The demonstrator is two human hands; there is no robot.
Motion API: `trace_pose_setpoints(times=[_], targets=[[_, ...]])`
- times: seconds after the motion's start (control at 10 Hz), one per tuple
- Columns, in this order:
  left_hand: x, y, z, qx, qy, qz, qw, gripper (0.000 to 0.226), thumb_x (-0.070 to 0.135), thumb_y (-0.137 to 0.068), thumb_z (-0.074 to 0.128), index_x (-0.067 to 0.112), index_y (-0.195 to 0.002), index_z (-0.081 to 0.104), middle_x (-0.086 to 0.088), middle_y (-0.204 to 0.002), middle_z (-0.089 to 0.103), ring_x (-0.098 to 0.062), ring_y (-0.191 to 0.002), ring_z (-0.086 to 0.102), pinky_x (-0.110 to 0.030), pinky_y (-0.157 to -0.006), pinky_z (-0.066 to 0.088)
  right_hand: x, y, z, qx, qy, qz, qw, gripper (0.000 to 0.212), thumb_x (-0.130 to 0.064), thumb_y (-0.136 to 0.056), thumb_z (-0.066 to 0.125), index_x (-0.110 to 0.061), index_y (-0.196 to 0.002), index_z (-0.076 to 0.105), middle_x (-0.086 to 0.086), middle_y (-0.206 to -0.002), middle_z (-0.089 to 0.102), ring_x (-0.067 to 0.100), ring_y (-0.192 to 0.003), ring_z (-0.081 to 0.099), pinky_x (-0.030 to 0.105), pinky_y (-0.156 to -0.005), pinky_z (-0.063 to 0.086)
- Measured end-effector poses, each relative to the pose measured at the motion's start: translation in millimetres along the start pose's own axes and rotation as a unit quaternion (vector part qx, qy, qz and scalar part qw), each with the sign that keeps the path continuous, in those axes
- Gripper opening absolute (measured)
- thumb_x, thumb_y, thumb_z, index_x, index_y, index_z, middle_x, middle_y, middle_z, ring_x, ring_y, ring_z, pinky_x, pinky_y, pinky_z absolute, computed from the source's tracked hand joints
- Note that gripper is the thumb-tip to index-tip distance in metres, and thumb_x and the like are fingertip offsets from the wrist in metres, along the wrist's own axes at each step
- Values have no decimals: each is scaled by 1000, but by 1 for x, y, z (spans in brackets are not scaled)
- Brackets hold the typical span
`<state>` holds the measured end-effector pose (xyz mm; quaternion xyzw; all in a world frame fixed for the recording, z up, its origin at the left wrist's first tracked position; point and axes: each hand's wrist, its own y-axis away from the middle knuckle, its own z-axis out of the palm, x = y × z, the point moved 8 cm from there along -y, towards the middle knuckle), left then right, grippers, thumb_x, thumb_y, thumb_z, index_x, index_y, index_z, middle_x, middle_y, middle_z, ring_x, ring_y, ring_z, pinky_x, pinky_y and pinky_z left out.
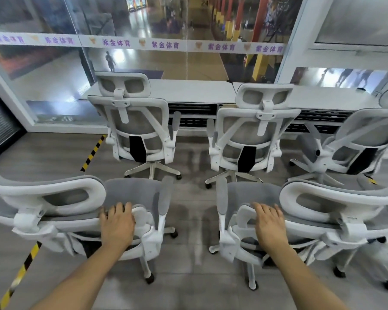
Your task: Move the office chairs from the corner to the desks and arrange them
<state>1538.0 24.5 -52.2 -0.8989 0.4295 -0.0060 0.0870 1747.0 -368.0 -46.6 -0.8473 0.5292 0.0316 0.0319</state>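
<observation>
Two white-framed office chairs with grey mesh stand close in front of me, their backs toward me. My left hand (117,222) grips the top right edge of the backrest of the left near chair (54,211). My right hand (269,222) grips the top left edge of the backrest of the right near chair (336,211). Beyond them, three more chairs face a long white desk (199,91): the far left chair (134,126), the far middle chair (251,135) and the far right chair (356,142), which is turned at an angle.
A glass wall (166,30) with a banner strip runs behind the desk. Yellow-black hazard tape (92,153) crosses the grey floor on the left. A strip of bare floor (193,209) lies between the two near chairs.
</observation>
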Motion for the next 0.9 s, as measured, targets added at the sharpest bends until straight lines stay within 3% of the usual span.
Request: trace_pose_setpoints(times=[0.2,0.5,0.7,0.8,0.9], targets=[[0,2,1,-37,0,-13,999,23,22,-90,58,23,-113,60,-4,-106,64,-29,-107,59,-53,-108,26,0,3,-2,-13,-10,13,1000,54,-7,-86,43,-21,-137,51,2,-128,62,24,-127,52,44,-123,14],[-1,3,0,-28,24,-5,999,21,17,-91,55,20,-111,60,-6,-104,64,-30,-107,59,-55,-112,25,2,8,-4,-4,-10,5,1000,56,-1,-85,51,-22,-136,51,3,-126,63,26,-124,54,43,-122,19],[23,13,-9,-37,41,25,998,33,23,-89,60,18,-121,59,-10,-120,63,-33,-118,54,-57,-114,22,8,29,-11,41,-44,7,998,53,-23,-95,33,-14,-146,46,9,-146,53,28,-139,44,46,-125,17],[61,33,-25,-44,89,40,994,34,28,-88,60,17,-121,58,-11,-126,59,-35,-121,50,-53,-109,30,22,60,-21,86,-90,5,992,56,-10,-90,54,-11,-145,46,11,-146,52,30,-137,45,45,-123,24],[100,51,-34,-51,126,64,989,31,27,-89,59,16,-119,60,-10,-124,58,-36,-115,53,-50,-101,38,40,76,-34,110,-130,6,985,56,-8,-87,58,-13,-142,48,8,-142,55,31,-130,50,44,-115,35]])
